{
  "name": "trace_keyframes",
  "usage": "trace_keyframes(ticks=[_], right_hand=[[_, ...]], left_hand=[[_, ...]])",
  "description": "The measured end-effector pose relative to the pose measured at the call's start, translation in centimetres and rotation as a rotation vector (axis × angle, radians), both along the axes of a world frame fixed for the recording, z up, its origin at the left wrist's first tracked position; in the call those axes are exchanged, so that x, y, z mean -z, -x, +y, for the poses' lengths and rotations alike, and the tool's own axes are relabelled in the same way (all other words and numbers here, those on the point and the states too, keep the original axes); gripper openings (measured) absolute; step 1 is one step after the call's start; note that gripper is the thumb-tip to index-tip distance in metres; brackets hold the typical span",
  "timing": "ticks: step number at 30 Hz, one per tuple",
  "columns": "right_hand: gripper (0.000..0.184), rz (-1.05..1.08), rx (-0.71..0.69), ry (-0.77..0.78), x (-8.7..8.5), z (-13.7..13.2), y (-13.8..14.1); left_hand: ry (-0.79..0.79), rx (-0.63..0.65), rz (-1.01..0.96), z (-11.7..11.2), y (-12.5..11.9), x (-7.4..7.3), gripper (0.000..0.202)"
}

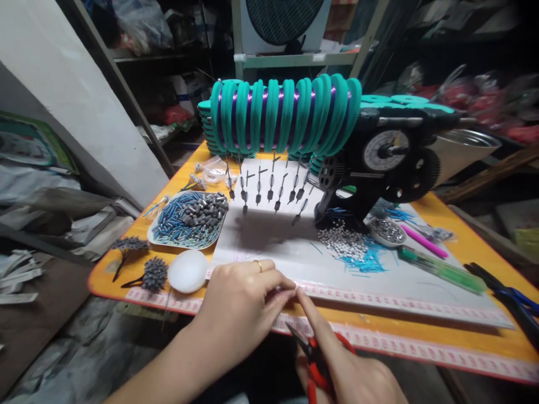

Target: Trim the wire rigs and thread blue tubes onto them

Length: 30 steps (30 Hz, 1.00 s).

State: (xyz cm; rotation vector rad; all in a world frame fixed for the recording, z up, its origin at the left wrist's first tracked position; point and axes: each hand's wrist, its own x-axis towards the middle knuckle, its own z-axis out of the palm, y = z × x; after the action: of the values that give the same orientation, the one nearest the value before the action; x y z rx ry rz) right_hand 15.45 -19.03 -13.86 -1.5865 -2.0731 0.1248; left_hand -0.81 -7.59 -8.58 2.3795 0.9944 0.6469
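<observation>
My left hand, with a ring on one finger, is closed in a pinch over the table's front edge; whatever lies between its fingertips is too small to make out. Touching those fingertips is the outstretched index finger of my right hand. The other fingers of that hand wrap round red-handled pliers, whose dark pointed jaws aim up and left. Beyond both hands, a black winding machine carries a row of teal discs with purple wire between them. Several small dark clips dangle below the discs.
Left on the orange table are a tray of blue pieces and grey cylinders, a white dish and dark bead clusters. White beads, blue slivers, a pink pen and a green cutter lie right.
</observation>
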Motion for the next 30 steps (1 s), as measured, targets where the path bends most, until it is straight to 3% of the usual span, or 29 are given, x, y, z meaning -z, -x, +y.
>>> trace_keyframes(ticks=[6, 9, 14, 19, 30], right_hand=[[0.087, -0.076, 0.020, -0.001, 0.2, -0.2, -0.2], [0.078, -0.199, 0.011, -0.077, 0.0, 0.1, -0.1], [0.050, -0.546, 0.040, -0.266, -1.9, 1.1, 0.7], [0.049, -0.805, 0.010, -0.291, -3.7, 1.5, 1.3], [0.052, -0.804, -0.035, -0.301, -3.2, 1.5, 1.0]], left_hand=[[-0.006, 0.010, -0.026, 0.2, 0.0, 0.3, 0.016], [-0.015, 0.027, -0.035, 0.3, 0.2, 0.4, 0.015], [-0.045, 0.048, -0.033, 0.7, 1.1, 0.2, 0.016], [-0.078, 0.027, 0.003, 0.7, 1.8, 0.1, 0.015], [-0.069, 0.039, -0.035, 0.6, 1.7, 0.2, 0.014]])
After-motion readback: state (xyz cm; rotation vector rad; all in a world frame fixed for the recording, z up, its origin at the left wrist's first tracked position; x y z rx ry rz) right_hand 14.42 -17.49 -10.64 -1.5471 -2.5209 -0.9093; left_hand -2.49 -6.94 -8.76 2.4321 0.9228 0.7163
